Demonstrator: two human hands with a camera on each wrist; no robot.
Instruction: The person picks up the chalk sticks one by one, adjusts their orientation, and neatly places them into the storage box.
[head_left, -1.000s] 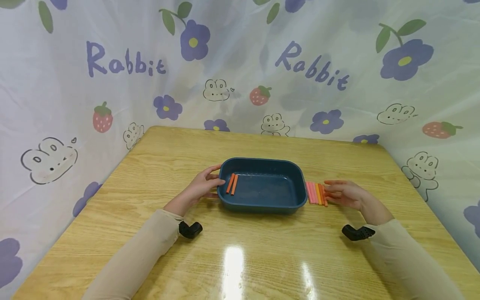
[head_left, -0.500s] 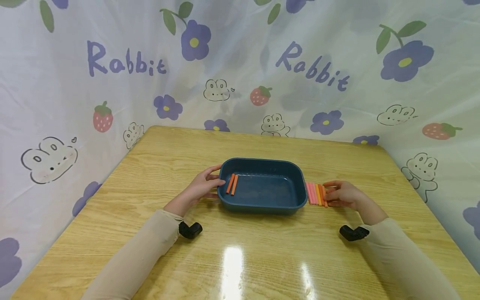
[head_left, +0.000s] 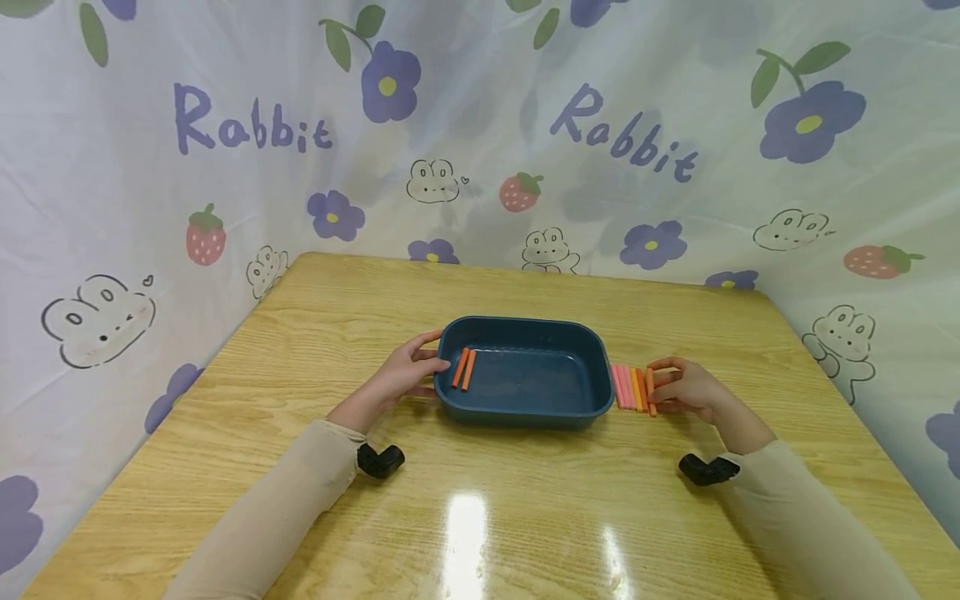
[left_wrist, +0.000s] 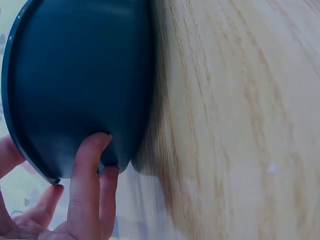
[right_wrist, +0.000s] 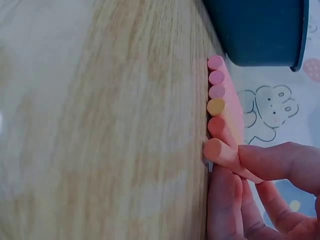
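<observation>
Two orange sticks (head_left: 468, 371) lie inside the tub (head_left: 534, 380).

Dark teal bin (left_wrist: 80, 75) hogs the upper left, lying kinda sideways at this camera angle, with its rim (left_wrist: 5, 85) curving down the left edge. The left hand (left_wrist: 82, 210) is in the bottom-left corner gripping it, one fingertip (left_wrist: 100, 141) right on the outer wall. Pale grainy wood table (left_wrist: 240, 100) fills the right side, plus some whitish patterned backdrop (left_wrist: 24, 187) between fingers.
</observation>
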